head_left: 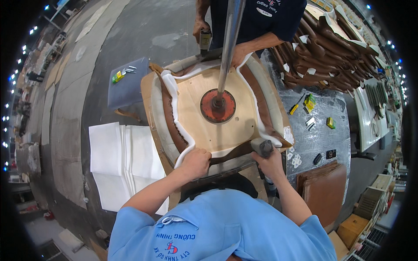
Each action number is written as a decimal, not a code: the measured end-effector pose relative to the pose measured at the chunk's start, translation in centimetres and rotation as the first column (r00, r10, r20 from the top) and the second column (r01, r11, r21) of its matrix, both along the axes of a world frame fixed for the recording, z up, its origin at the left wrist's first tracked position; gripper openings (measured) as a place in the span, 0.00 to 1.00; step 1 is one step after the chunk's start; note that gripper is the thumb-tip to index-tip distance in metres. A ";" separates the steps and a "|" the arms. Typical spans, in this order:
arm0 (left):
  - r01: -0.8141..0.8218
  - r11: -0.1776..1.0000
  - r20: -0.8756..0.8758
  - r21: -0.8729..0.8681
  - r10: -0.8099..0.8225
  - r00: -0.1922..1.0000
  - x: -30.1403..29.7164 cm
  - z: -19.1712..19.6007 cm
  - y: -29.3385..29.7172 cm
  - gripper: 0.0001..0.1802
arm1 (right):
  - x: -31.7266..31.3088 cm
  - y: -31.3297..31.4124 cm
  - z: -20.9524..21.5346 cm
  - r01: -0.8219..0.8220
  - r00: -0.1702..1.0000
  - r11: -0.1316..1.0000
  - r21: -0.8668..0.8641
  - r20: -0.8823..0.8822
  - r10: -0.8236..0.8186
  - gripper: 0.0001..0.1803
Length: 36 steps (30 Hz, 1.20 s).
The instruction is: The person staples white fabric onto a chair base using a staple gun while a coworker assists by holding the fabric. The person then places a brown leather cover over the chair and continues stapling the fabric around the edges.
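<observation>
My left hand [197,163] clenches the brown cover [233,152] along its near edge, my right hand [271,164] gripping a grey power tool [262,148]!

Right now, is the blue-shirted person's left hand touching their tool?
Apart: the head view shows brown seat edge between left hand and tool.

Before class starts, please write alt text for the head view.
A person's left hand rests on the near edge of a brown-edged plywood panel, while the right hand holds a gray tool there. Opposite, a co-worker holds another tool.
</observation>
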<state>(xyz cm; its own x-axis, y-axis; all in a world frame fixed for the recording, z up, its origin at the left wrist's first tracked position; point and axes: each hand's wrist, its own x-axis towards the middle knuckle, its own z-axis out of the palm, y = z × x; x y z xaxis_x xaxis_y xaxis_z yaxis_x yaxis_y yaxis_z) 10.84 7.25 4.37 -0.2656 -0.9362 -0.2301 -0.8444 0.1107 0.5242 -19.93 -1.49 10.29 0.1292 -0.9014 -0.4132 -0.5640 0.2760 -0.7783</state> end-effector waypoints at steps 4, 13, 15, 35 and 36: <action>0.121 0.992 0.036 0.039 -0.123 0.992 0.1 -0.3 -0.7 0.14 | 0.4 0.5 0.0 0.081 0.993 0.997 0.004 -0.089 -0.081 0.27; 0.309 0.950 0.095 -0.038 -0.305 0.948 0.2 -1.3 -2.5 0.19 | 0.7 2.0 -1.0 0.146 0.986 0.983 -0.113 -0.061 -0.154 0.28; 0.288 0.955 0.067 -0.069 -0.283 0.957 0.2 -1.1 -2.5 0.19 | 0.9 2.1 -0.8 0.173 0.977 0.981 -0.085 -0.115 -0.182 0.28; -0.156 0.947 -0.318 -0.280 0.062 0.946 -0.2 -4.1 -1.4 0.08 | 6.3 4.7 2.4 0.147 0.988 0.950 0.276 0.004 -0.154 0.17; -0.176 0.945 -0.334 -0.275 0.077 0.939 -0.3 -4.1 -1.5 0.08 | 7.2 4.9 2.3 0.118 0.993 0.936 0.331 -0.010 -0.122 0.17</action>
<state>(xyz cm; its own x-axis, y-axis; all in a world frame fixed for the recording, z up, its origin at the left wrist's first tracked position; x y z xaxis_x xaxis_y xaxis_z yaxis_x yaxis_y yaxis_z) 10.57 5.79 0.22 -0.1528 -0.9785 0.1387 -0.6585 0.2055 0.7240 -12.77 3.45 12.64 0.0342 -0.7236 -0.6893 -0.5033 0.5834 -0.6374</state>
